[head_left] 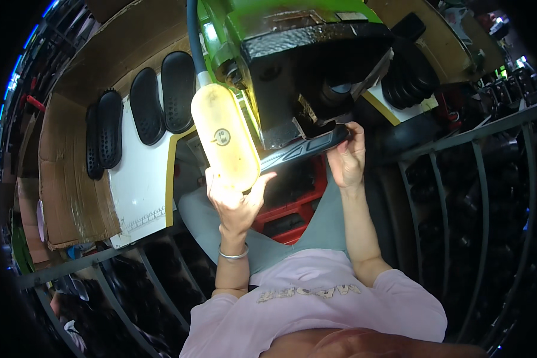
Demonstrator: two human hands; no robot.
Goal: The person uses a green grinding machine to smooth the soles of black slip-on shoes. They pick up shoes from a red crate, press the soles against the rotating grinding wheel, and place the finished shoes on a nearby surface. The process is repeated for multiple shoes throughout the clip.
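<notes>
My right hand (347, 156) pinches the right end of a dark shoe sole (307, 146) between thumb and fingers. The sole lies tilted under the black head (316, 71) of a green machine, its raised pattern catching the light. A yellow oblong lamp head (225, 137) covers the sole's left end. Just below that lamp is my left hand (237, 206), thumb stretched out toward the sole. The lamp hides most of its fingers, so whether they grip the sole cannot be seen.
At left, a cardboard box (77, 197) holds several black soles (178, 92) beside a white board (140, 191). More black soles (407, 77) are stacked at right. Metal rails (444, 143) run along both sides. A red crate-like frame (289, 221) shows below my hands.
</notes>
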